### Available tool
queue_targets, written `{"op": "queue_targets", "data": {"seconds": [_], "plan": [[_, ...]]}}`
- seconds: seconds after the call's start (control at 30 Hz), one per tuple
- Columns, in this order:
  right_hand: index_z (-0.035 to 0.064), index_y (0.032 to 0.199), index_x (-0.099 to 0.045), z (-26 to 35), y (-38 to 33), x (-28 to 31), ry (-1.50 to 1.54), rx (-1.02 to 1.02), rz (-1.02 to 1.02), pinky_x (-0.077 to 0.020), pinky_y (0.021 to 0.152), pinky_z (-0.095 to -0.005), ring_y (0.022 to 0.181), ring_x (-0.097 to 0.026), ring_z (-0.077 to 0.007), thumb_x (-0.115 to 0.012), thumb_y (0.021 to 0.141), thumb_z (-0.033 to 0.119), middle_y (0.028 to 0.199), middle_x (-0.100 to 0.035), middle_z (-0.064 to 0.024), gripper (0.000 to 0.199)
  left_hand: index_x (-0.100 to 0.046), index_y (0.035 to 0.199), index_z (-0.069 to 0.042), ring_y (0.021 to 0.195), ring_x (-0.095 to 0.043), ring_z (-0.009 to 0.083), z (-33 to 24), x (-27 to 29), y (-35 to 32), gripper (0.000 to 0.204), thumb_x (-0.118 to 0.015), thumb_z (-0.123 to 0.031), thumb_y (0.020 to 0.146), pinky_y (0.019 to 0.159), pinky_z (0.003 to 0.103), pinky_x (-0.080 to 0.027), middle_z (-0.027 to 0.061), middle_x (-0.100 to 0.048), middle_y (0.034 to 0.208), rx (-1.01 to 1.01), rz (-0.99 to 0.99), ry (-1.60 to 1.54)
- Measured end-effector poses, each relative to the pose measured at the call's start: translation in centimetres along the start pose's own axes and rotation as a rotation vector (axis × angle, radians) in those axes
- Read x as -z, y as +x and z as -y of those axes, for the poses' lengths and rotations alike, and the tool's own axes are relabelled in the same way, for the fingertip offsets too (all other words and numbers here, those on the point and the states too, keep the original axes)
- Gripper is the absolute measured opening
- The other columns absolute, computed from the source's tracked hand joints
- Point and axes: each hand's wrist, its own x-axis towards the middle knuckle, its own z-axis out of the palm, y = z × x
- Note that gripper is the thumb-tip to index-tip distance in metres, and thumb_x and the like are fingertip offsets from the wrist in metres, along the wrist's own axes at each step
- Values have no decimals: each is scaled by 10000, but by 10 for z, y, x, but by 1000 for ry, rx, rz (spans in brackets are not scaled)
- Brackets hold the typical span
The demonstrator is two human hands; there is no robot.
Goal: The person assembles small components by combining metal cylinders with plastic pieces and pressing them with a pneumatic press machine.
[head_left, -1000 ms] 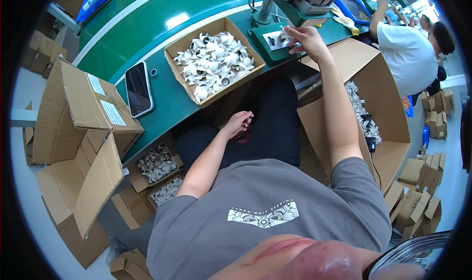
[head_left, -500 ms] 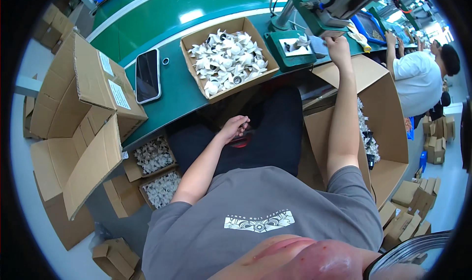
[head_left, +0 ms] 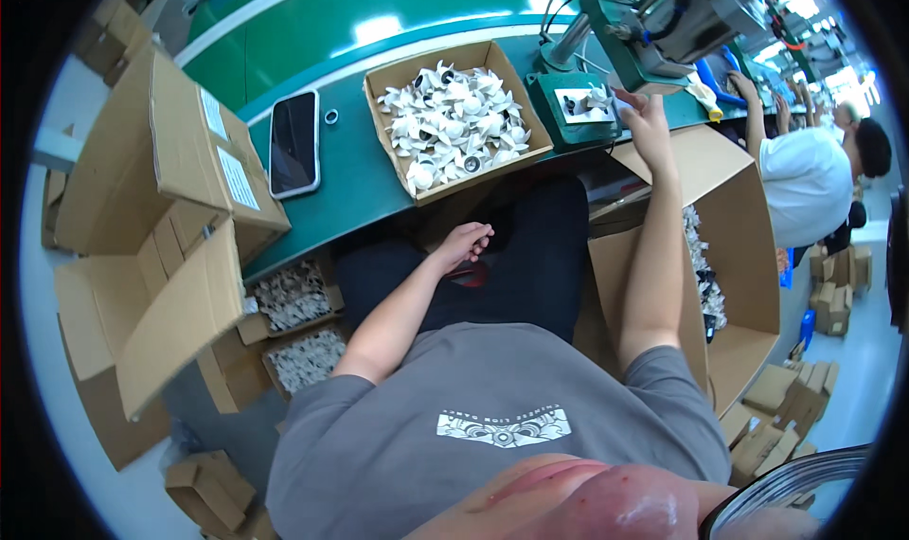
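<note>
Now, compared with the view a moment earlier, the whole scene sits lower and closer: the green surface [head_left: 350, 175], the open box and the press fill more of the picture, while the left hand has stayed on the lap and the right hand has stayed at the fixture plate. At the far left stand open cardboard cartons [head_left: 156, 246], with smaller boxes of pale parts [head_left: 294, 294] on the floor below them. On the green surface lie a dark phone [head_left: 294, 143] and, just beside it, a small ring [head_left: 331, 117]. Next comes a shallow cardboard box of white parts [head_left: 454, 118], then a green fixture plate [head_left: 578, 109] carrying a few white pieces, under a grey press machine [head_left: 682, 19]. A large open carton [head_left: 729, 256] stands to the right of the person's legs, with white parts along its inner side. Farther right another person in a white shirt [head_left: 805, 189] works at the same line. The left hand [head_left: 464, 244] rests on the lap, fingers loosely curled, holding nothing that shows. The right hand [head_left: 649, 123] reaches up to the fixture plate's edge; whether its fingers pinch a part cannot be told.
</note>
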Motion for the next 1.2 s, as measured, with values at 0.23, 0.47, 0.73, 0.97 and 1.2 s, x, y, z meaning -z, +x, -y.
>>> {"op": "queue_targets", "data": {"seconds": [0.23, 0.47, 0.73, 0.97, 1.2], "plan": [[-59, 1105, -599, 11, -11, -50, 278, 176, -147, -470, 801, -250, 915, -569, -115, -732, 855, 93, 1028, -618, -53, 320, -585, 1142, -75, 619, -472, 65, 12, 2, 7, 265, -493, -280, 1001, 522, 214, -410, -22, -539, 809, 47, -122, 4], [-60, 1254, -564, 21, -23, -74, 246, 102, -394, -467, 820, -230, 921, -581, -118, -752, 847, 111, 1071, -609, -81, 480, -555, 1229, -55, 772, -555, 95, 11, 19, 1, 293, -535, -186, 968, 647, 233, -472, 18, -607, 906, 27, -65, -80], [-62, 1326, -499, 70, -67, -112, -31, 357, -460, -461, 912, -296, 1037, -594, -203, -714, 884, 143, 1160, -614, -137, 532, -552, 1174, -38, 953, -617, 136, -7, 9, -3, 263, -620, -100, 928, 805, 274, -512, 65, -640, 1041, -12, 0, -102], [-36, 1185, -600, 138, -87, -92, 191, 591, -252, -470, 908, -335, 1030, -601, -252, -641, 879, 32, 1112, -632, -145, 316, -562, 1144, -36, 965, -631, 155, 0, -6, -10, 234, -627, -76, 923, 883, 306, -523, 66, -635, 1054, 21, 171, -10], [-12, 1023, -651, 33, -189, -126, -137, 398, 36, -504, 764, -334, 841, -620, -278, -648, 834, -6, 970, -629, -142, 188, -550, 1196, -41, 999, -626, 154, -13, -6, -21, 273, -618, -89, 935, 908, 320, -521, 70, -624, 1086, 17, 370, -339]]}}
